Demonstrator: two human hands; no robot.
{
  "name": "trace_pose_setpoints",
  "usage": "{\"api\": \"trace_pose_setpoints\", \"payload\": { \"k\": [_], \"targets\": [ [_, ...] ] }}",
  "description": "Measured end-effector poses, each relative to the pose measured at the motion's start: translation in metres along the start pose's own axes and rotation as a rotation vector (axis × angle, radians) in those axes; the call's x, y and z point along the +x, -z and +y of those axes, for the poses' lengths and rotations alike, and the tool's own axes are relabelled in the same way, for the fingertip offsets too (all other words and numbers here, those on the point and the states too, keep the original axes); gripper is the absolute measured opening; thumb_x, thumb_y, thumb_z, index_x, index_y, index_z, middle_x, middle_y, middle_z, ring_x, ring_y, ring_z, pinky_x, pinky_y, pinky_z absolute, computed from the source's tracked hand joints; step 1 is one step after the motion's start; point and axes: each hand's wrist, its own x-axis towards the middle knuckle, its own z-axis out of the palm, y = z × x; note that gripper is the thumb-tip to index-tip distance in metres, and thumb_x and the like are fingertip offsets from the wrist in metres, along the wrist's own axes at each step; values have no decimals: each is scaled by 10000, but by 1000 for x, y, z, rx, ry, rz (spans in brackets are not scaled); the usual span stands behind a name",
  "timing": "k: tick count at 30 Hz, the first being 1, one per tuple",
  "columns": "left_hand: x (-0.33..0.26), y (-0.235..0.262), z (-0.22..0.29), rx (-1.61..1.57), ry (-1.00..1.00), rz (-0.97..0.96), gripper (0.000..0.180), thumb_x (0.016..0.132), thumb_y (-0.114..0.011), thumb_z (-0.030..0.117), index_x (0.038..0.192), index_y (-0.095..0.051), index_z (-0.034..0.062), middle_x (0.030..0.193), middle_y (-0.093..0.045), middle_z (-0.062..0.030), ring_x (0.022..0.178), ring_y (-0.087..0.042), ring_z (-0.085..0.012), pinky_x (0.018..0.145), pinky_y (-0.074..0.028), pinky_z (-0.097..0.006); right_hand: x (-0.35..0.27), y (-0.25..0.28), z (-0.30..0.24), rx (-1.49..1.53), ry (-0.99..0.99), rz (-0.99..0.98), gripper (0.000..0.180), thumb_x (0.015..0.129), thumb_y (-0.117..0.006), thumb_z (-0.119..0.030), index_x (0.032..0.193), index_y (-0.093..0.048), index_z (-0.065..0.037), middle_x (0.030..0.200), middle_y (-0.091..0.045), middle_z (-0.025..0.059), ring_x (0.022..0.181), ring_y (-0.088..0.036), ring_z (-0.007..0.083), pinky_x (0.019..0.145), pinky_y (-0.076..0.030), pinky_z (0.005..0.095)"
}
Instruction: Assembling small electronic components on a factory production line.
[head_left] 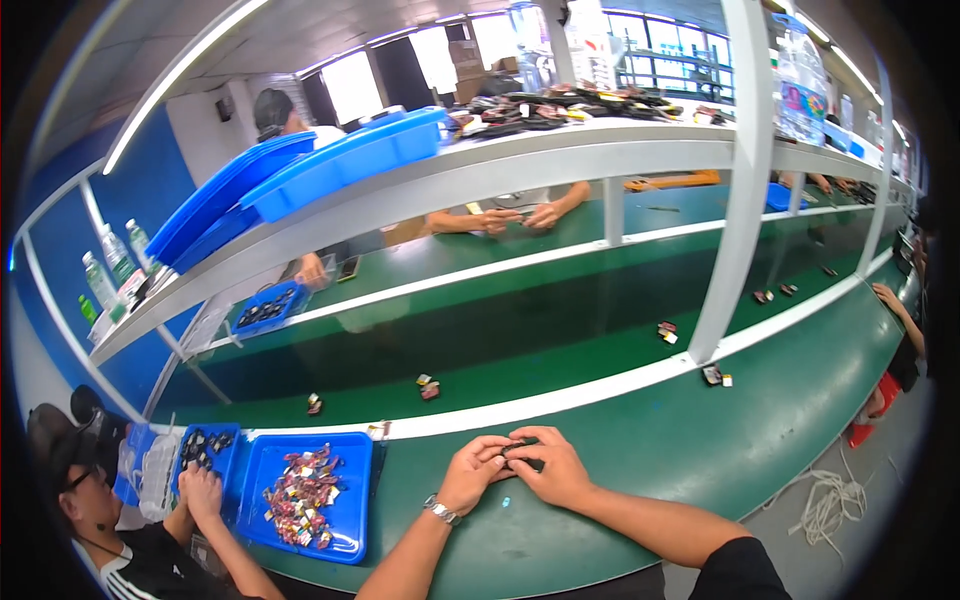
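My left hand (470, 474) and my right hand (550, 466) meet over the green work table, fingers closed together on one small black part (522, 458). Most of that part is hidden by my fingers, so its exact kind does not show. A tiny pale-blue piece (506, 501) lies on the table just below my hands. To the left of my left hand stands a blue tray (361, 500) with a heap of small red-wired pieces (302, 500) bearing white and yellow tabs.
A co-worker (110, 540) at my left handles black parts in another blue tray (232, 470). Beyond a white rail (560, 409), small wired pieces (429, 387) lie spaced along the green belt. A white post (735, 200) and a loaded overhead shelf (560, 150) stand ahead. Coiled cable (832, 505) lies on the floor.
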Motion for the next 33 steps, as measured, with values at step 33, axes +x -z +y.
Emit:
{"api": "trace_pose_setpoints", "payload": {
  "k": [33],
  "targets": [
    [52,-8,-61,18,-292,-105,254,898,-584,40,1145,-610,-14,1098,-663,-150,993,-655,-243,797,-587,-359,-1,12,3,-107,43,-135,246,909,-655,-145,1022,-697,70,1185,-622,201,1072,-598,309,935,-454,387]
  ]
}}
